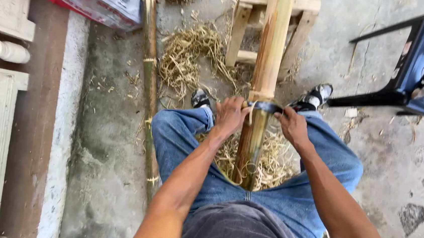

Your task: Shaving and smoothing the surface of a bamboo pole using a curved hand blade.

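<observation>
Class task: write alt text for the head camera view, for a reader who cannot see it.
Seen from above, a seated person in jeans grips a blade with the left hand and right hand across a thick bamboo pole propped on a wooden stand. Shavings litter the concrete floor, beside a thinner bamboo pole.

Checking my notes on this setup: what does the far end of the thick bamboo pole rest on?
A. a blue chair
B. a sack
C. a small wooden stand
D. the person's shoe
C: the bamboo pole runs up over the wooden stand.
</observation>
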